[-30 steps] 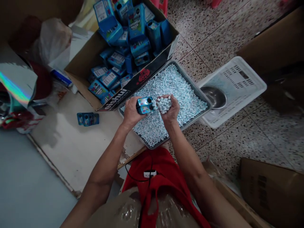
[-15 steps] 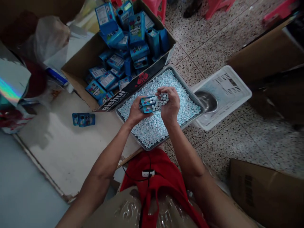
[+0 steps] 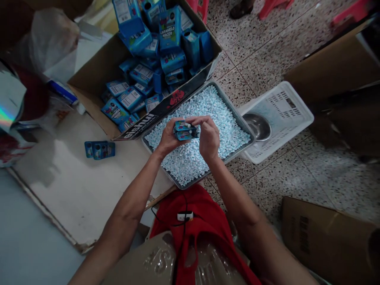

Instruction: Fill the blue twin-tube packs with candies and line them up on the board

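Note:
My left hand (image 3: 168, 137) is wrapped round two small blue candy boxes (image 3: 182, 130), held side by side above a metal tray (image 3: 252, 138) heaped with small pale blue and white candies (image 3: 190, 164). At the right ends of these boxes is my right hand (image 3: 209, 138), its fingers curled over them; a few candies show there, and whatever lies inside the palm is hidden. Behind the tray, a large cardboard box (image 3: 89, 85) holds several blue boxes (image 3: 170, 29). More small blue boxes (image 3: 103, 150) lie on the white table (image 3: 97, 190) at the left.
Right of the tray, a white plastic basket (image 3: 285, 126) holds a steel bowl (image 3: 258, 126). A cardboard carton (image 3: 323, 237) stands at the lower right. Red stools (image 3: 274, 7) and a person's shoe (image 3: 242, 8) show at the top. Plastic bags (image 3: 53, 35) lie at the upper left.
My right hand has turned and closed in over the ends of the held boxes. The loose candies seen in its palm before no longer show, and only a few are visible at the boxes.

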Demonstrator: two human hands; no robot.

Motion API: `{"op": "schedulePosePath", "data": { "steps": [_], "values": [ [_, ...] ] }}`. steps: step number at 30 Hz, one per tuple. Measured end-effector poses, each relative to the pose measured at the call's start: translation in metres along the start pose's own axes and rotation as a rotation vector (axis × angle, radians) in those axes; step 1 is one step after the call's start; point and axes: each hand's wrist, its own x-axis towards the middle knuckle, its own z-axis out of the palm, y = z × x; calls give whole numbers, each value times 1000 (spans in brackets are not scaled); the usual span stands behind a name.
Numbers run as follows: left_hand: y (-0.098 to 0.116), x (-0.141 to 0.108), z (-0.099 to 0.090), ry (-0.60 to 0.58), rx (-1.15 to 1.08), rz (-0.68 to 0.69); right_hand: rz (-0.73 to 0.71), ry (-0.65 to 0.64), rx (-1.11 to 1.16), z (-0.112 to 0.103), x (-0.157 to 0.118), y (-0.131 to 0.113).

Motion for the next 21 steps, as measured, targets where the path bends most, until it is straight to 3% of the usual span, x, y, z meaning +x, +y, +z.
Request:
{"op": "schedulePosePath", "data": {
  "steps": [3, 6, 9, 12, 15, 21],
  "values": [
    [5, 0, 1, -33, -52, -5, 5, -37, 9, -17, -9, 3],
    [14, -6, -3, -52, -75, 20, 35, 81, -163, -60, -2, 20],
    [21, -15, -12, -95, -80, 68, 49, 257, -510, -115, 21, 56],
    [24, -24, -25, -38, -39, 93, 56, 242, -829, -151, 43, 98],
    [23, -32, -36, 26, 18, 119, 30, 204, -952, -152, 45, 126],
    [15, -46, -33, 87, -35, -42, 45, 304, -772, -109, 14, 137]
  ]
}}
